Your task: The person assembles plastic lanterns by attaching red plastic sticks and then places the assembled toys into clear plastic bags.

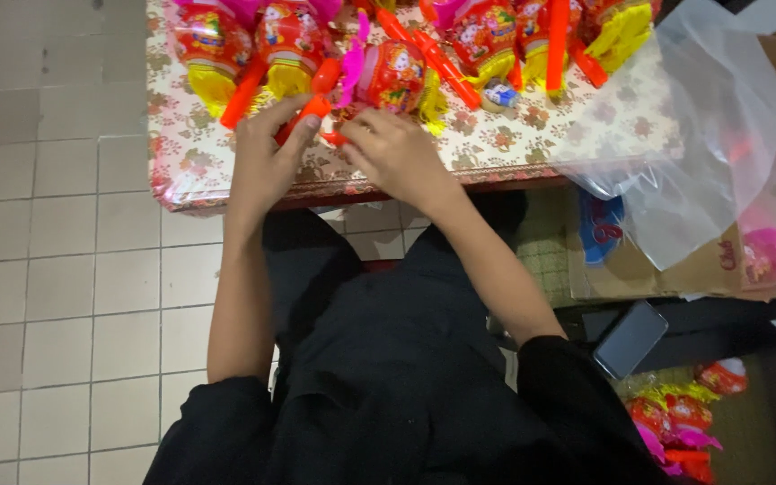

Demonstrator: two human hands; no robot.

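Both your hands, left hand and right hand, pinch the orange stick at the surface's near edge (light, brittle plastic, probably): grip mid-shaft.

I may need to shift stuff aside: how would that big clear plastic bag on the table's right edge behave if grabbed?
The clear plastic bag looks thin and crumpled, so probably floppy and very light; it would likely collapse in the grip rather than hold shape. It drapes off the table over a cardboard box, so a tug might slide it off easily. Its glossy film may be slippery.
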